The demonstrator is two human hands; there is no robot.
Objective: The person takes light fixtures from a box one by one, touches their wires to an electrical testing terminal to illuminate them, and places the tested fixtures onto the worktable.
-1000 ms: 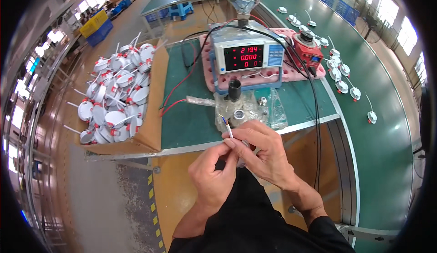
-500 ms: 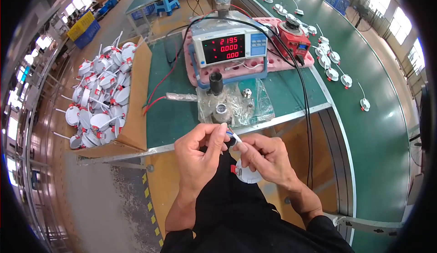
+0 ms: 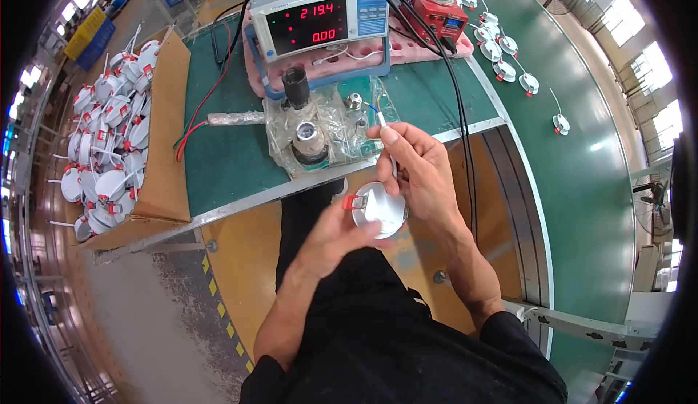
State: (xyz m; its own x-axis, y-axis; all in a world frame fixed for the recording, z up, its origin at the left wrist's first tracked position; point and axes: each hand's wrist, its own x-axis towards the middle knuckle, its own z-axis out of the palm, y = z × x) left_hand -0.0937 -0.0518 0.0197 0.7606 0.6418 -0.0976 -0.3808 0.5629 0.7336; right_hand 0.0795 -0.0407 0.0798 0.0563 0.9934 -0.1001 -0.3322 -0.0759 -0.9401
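Observation:
My right hand (image 3: 422, 164) pinches the white cable (image 3: 381, 119) of a round white downlight (image 3: 382, 211) between thumb and fingers. Thin blue and yellowish-brown wire ends (image 3: 374, 106) stick up from the cable, close to a small shiny metal knob (image 3: 354, 101) on the bench. Below, the downlight hangs with a red clip (image 3: 352, 202) at its left side. My left hand (image 3: 331, 240) is at the lamp's lower left, its thumb across the rim. Motion smears its fingers, so its grip is unclear. A plastic-wrapped fixture with a round metal socket (image 3: 306, 131) stands nearby.
Behind the fixture are a meter with red digits (image 3: 313, 26) and a red device (image 3: 438, 13) on pink foam (image 3: 254, 66). A cardboard box (image 3: 163, 135) of similar downlights stands left. More downlights (image 3: 528, 83) lie on the green surface at right. Black cables (image 3: 458, 91) hang over the bench edge.
My left hand has left the wire ends and come down to the downlight. My right hand has carried the cable forward, nearer the bench fixture. The view has shifted, too.

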